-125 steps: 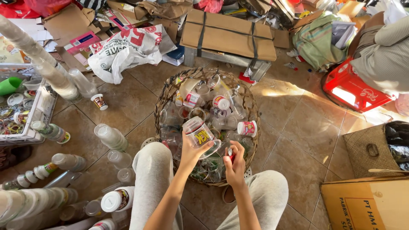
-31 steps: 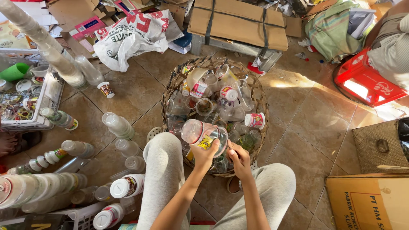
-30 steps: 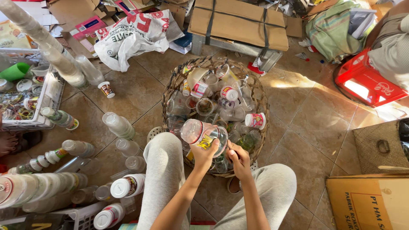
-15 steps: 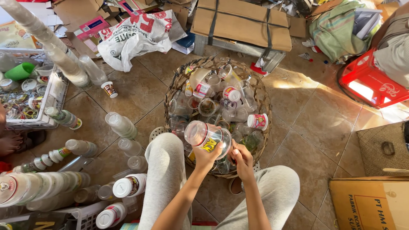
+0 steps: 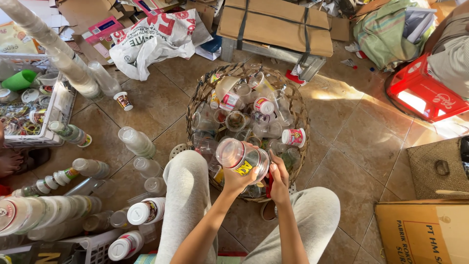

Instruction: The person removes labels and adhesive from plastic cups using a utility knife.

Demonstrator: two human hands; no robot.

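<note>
I sit on the floor with a round wicker basket (image 5: 300,115) between my knees, full of clear plastic cups and lids. My left hand (image 5: 238,180) grips a clear plastic cup (image 5: 239,155) with a yellow label, held on its side over the basket's near edge. My right hand (image 5: 279,178) is at the cup's bottom end, fingers curled against it and holding something small and red that I cannot make out.
Stacks of nested clear cups (image 5: 138,142) lie on the tiled floor at my left, with a white crate (image 5: 61,105) of scraps beyond. Flattened cardboard (image 5: 276,22), a white sack (image 5: 156,39), a red crate (image 5: 422,93) and a cardboard box (image 5: 422,232) ring the area.
The cup in my left hand has stayed over the basket's near edge, turning slightly. My right hand has kept working at its base. The view has shifted a little.
</note>
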